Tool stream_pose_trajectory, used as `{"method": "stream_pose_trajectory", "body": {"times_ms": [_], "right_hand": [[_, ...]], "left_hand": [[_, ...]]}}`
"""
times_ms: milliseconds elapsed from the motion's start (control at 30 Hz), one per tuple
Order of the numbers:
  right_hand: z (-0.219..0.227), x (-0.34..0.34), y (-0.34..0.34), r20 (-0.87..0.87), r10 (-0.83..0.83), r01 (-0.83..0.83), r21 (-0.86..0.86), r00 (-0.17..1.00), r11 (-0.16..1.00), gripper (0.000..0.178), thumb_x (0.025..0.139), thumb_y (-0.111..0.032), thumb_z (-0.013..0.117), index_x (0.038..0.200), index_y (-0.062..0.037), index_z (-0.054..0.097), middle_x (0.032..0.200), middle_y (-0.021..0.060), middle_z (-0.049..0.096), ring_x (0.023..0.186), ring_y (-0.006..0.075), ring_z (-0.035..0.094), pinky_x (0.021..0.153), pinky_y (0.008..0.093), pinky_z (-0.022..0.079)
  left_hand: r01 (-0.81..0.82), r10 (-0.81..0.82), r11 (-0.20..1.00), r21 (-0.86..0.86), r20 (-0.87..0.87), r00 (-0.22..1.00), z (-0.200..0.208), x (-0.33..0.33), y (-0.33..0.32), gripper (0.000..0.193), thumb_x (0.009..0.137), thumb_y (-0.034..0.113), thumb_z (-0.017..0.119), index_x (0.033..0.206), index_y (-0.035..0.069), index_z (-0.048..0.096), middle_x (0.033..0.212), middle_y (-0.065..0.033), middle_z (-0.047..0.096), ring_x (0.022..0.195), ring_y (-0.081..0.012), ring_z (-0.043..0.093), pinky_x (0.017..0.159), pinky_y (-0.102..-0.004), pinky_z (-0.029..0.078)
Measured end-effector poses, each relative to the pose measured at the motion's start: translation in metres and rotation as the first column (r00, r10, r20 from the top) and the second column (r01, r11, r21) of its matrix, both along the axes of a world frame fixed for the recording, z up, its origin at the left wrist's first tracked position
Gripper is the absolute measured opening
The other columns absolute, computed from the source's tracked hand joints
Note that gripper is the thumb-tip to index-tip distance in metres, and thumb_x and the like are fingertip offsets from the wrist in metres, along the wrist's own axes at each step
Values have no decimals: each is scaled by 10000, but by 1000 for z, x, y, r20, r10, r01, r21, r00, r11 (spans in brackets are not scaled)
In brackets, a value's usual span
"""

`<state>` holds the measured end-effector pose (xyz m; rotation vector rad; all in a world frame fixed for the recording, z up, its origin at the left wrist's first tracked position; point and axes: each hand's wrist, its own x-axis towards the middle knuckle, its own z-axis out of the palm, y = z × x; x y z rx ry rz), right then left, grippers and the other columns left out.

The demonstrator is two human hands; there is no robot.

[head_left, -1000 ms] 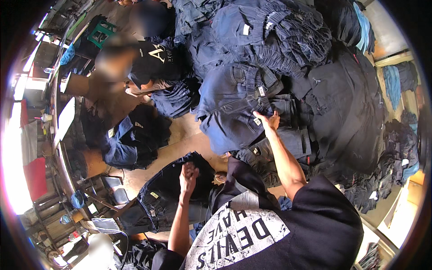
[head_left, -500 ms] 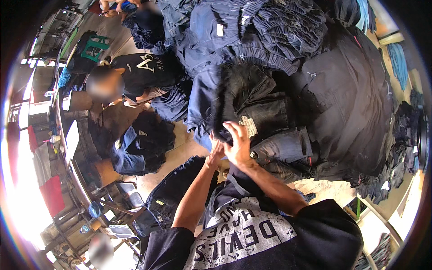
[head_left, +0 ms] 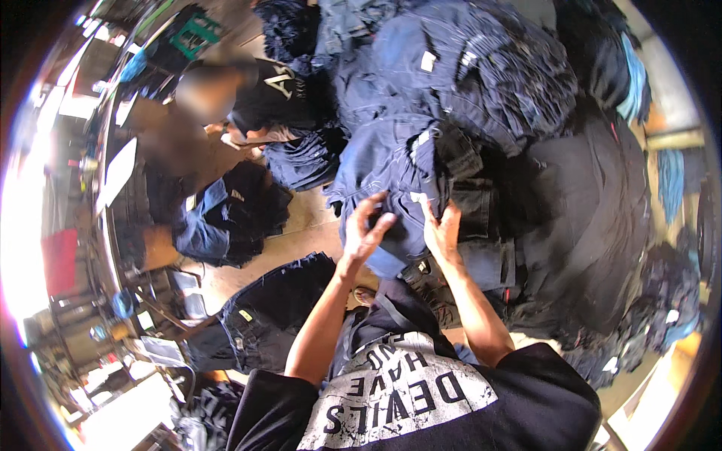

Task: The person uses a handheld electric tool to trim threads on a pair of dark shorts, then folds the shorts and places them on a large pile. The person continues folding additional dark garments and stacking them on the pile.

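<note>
A pair of dark blue jeans (head_left: 387, 161) lies in front of me on a heap of denim. My left hand (head_left: 365, 233) is over the left part of these jeans, its fingers and thumb apart and slightly blurred. At their right edge, my right hand (head_left: 444, 237) has its fingers closed on the fabric, beside a small white tag (head_left: 419, 198). Just right of that hand lie folded black jeans (head_left: 475, 207), partly covered by the blue pair.
Behind rises a tall stack of dark jeans (head_left: 496, 68). Black cloth (head_left: 587, 218) covers a large mound at right. A co-worker in a black shirt (head_left: 274, 98) sits at far left near a denim pile (head_left: 226, 218). More dark jeans (head_left: 278, 301) lie at near left.
My hands were close together at the edge of dark fabric; now they are apart, the left one open. More of the blue jeans shows, and the whole view has shifted.
</note>
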<state>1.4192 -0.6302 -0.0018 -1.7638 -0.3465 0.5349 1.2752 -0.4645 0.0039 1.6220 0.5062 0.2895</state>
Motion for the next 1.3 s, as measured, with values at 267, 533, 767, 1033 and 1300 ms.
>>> {"method": "stream_pose_trajectory", "body": {"times_ms": [267, 533, 767, 1033, 1300], "right_hand": [[229, -10, 76, 717, 669, -828, -242, 199, 506, 660, 862, -159, 893, 1399, 47, 570, 1285, 247, 632, 1158, 404, 637, 1022, 473, 516], [331, -164, 205, 241, 755, -738, -520, -609, -430, 521, 776, -77, 841, 1267, 12, 694, 1191, 132, 758, 1064, 303, 711, 1005, 395, 492], [173, -416, 319, 215, 824, -851, -147, -524, -504, 407, 905, -90, 813, 1265, 44, 677, 1142, 72, 764, 1022, 139, 647, 963, 352, 526], [8, -549, 265, 679, 645, -879, -476, -351, 22, 961, 819, -593, 827, 1637, -297, 417, 1743, 173, 272, 1608, 487, 191, 1238, 720, 217], [-55, -615, 294, 697, 455, -791, -611, -554, -27, 913, 867, -913, 466, 1563, -330, 554, 1599, 129, 519, 1601, 426, 266, 1202, 823, -96]], "left_hand": [[-594, 601, 799, -92, 161, 783, 60, -193, 88, 895, 831, 219, 918, 1589, 85, 462, 1601, -138, 495, 1500, -282, 452, 1232, -464, 394], [-523, 536, 799, -297, -45, 843, 20, -389, -60, 859, 835, 234, 884, 1568, 19, 489, 1572, -132, 526, 1469, -248, 442, 1248, -412, 323], [-904, 996, -67, -422, -84, -34, -17, -540, -175, 551, 911, 193, 850, 1396, 19, 656, 1311, -63, 703, 1177, -189, 656, 1059, -360, 505], [-905, 917, -389, -172, -168, -362, -131, -597, -113, 468, 946, 83, 799, 1384, 17, 649, 1267, -60, 731, 1166, -214, 666, 1059, -350, 487], [-955, 953, -298, -3, -62, -297, -168, -599, -108, 564, 981, 56, 757, 1499, 9, 541, 1481, -127, 616, 1347, -253, 577, 1176, -378, 407]]}}
